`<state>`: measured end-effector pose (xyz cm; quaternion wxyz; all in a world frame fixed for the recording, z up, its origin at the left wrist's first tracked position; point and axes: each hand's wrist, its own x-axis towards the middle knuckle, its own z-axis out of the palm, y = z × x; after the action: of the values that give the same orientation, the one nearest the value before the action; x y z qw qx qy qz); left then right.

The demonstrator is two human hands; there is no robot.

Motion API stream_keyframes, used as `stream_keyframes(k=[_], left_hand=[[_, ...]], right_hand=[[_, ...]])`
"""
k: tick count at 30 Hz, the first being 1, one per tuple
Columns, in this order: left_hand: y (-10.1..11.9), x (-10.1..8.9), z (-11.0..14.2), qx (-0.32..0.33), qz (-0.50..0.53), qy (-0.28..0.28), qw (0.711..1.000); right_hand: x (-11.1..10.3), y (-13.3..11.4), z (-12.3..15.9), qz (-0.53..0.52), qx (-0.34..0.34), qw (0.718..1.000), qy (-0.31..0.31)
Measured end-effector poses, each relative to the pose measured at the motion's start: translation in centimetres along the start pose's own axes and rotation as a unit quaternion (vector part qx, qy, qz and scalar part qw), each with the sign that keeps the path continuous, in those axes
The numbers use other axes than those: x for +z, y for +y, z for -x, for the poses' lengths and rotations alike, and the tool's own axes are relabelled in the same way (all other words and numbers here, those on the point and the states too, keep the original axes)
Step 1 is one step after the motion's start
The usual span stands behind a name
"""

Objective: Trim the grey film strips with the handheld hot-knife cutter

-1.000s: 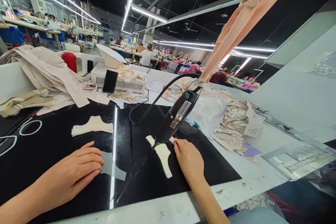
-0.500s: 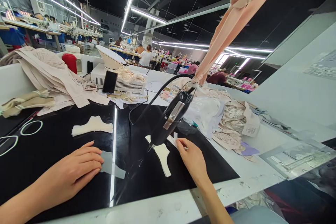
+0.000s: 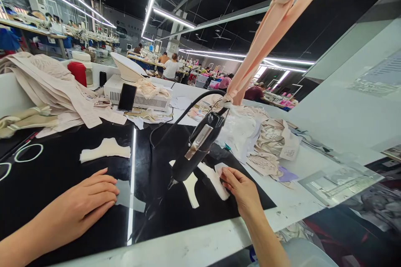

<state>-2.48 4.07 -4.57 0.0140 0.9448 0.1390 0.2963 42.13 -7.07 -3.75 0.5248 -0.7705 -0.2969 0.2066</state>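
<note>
Black sheeting (image 3: 163, 223) covers much of the white surface (image 3: 175, 244), its near edge running along a bare white strip. On it the left hand (image 3: 84, 200) lies flat and relaxed, palm down, gripping nothing, its fingertips at the edge of a grey translucent piece (image 3: 136, 203). Opposite, the right hand (image 3: 242, 187) is raised a little, thumb and fingers pinched on a small pale piece (image 3: 220, 168); a cream padded piece (image 3: 214, 181) lies slantwise just beside those fingers. Between the hands, a second cream shape (image 3: 191, 192) is partly hidden by a black handheld tool (image 3: 196, 148), which hangs tilted from knotted peach cloth (image 3: 253, 52), its narrow tip pointing down; whether the tip touches anything, I cannot tell. A third cream cutout (image 3: 105, 150) lies beyond the left hand, and pale-rimmed loops (image 3: 29, 153) sit at the far left

Farther back, a phone (image 3: 127, 96) leans against a vented white box (image 3: 150, 102) with scraps of cloth on top. To the left of it are a black spool (image 3: 102, 78), a red cone (image 3: 77, 73) and a heap of pale pink fabric (image 3: 56, 87); to the right, beige lace pieces (image 3: 271, 137) are piled beside a purple scrap (image 3: 287, 174). Deep in the room, people (image 3: 171, 68) sit at rows of workstations beneath long strip lights (image 3: 173, 17)
</note>
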Motion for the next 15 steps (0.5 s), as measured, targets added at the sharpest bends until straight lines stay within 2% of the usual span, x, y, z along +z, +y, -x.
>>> stream_keyframes(k=[8,15], left_hand=[[-0.19,0.11,0.13,0.001,0.0,-0.008,1.0],[-0.24,0.38,0.36,-0.007,0.005,-0.011,1.0]], right_hand=[[0.92,-0.71,0.2,0.028,-0.033,0.999,-0.007],[0.08,-0.82,0.03,0.005,-0.067,0.997,0.036]])
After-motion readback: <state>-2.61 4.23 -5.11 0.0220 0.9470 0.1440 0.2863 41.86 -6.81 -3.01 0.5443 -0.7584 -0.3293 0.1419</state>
